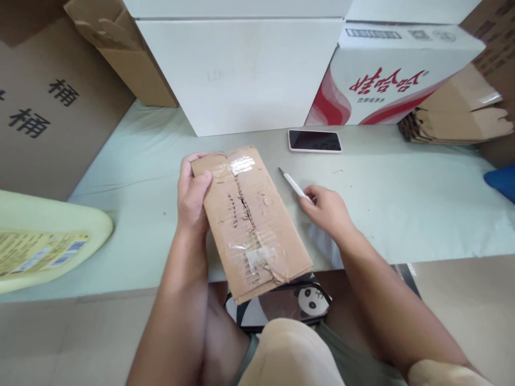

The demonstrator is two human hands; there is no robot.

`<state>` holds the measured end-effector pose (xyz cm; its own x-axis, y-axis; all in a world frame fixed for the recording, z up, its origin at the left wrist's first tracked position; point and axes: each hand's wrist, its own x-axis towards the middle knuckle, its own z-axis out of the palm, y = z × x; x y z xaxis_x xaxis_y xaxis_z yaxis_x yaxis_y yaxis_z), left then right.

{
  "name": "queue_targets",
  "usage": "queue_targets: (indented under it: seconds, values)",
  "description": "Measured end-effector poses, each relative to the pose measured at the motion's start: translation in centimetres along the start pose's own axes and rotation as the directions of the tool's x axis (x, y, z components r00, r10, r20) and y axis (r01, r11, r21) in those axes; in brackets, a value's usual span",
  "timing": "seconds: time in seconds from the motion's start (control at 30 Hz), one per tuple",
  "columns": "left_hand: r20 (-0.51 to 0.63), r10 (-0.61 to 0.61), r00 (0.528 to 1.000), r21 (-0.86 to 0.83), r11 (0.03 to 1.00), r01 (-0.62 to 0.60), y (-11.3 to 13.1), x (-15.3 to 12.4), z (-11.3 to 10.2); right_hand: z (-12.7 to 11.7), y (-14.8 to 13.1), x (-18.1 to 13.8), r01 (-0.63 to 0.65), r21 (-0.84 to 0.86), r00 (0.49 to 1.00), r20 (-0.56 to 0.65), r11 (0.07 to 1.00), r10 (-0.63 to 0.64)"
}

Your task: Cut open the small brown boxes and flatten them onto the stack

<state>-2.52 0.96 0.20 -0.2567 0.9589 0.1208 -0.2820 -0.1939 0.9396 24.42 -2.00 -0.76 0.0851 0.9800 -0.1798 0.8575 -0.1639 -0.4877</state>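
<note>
The left hand [192, 195] grips the flattened cardboard box [251, 220] by its upper left edge, tilted over the worktop's [402, 203] near edge, while just beside it the right hand [328, 212] pinches a white cutter [293, 185] lying on the worktop.

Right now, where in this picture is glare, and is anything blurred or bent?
Head view: glare on the clear tape at the top of the flattened cardboard box in the left hand; right hand and its slim white tool look sharp; the table edge bows, lens distortion; light soft, shadows faint.
</note>
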Motion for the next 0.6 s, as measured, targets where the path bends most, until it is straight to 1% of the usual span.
queue_targets:
  seconds: [0.07, 0.1, 0.17, 0.23, 0.27, 0.3, 0.4, 0.43, 0.5, 0.6]
  values:
    - [0.018, 0.000, 1.000, 0.010, 1.000, -0.001, -0.3, -0.4, 0.9, -0.9, -0.6, 0.2, 0.012, 0.242, 0.997, -0.071, 0.970, 0.006]
    - [0.035, 0.003, 0.999, 0.023, 1.000, -0.003, -0.5, -0.7, 1.3, -1.5, -1.0, 0.2, 0.046, 0.371, 0.993, -0.121, 0.927, -0.001]
    - [0.070, 0.012, 0.997, 0.052, 0.999, -0.016, -0.8, -1.1, 2.1, -3.0, -1.9, -0.1, 0.163, 0.580, 0.967, -0.256, 0.798, -0.012]
    - [0.083, 0.031, 0.996, 0.076, 0.996, -0.038, -1.2, -1.5, 2.5, -4.6, -2.9, -1.2, 0.294, 0.695, 0.924, -0.382, 0.657, -0.009]
    - [0.084, 0.039, 0.996, 0.086, 0.995, -0.046, -1.4, -1.6, 2.7, -5.4, -3.4, -2.0, 0.338, 0.719, 0.911, -0.413, 0.607, -0.019]
    - [0.087, 0.044, 0.995, 0.095, 0.994, -0.052, -1.5, -1.7, 2.7, -6.1, -3.9, -2.8, 0.367, 0.731, 0.906, -0.420, 0.575, -0.044]
    - [0.105, 0.049, 0.993, 0.128, 0.990, -0.062, -1.8, -1.8, 2.7, -7.1, -5.1, -5.6, 0.417, 0.719, 0.905, -0.386, 0.556, -0.180]
    - [0.108, 0.052, 0.993, 0.143, 0.987, -0.068, -1.8, -1.8, 2.7, -7.1, -5.5, -6.3, 0.425, 0.710, 0.902, -0.381, 0.561, -0.202]
    - [0.108, 0.063, 0.992, 0.177, 0.981, -0.082, -1.8, -1.8, 2.6, -6.6, -6.1, -7.2, 0.441, 0.700, 0.894, -0.398, 0.562, -0.205]
    - [0.116, 0.074, 0.991, 0.212, 0.972, -0.097, -1.7, -1.8, 2.7, -5.6, -6.7, -7.6, 0.469, 0.704, 0.878, -0.439, 0.534, -0.192]
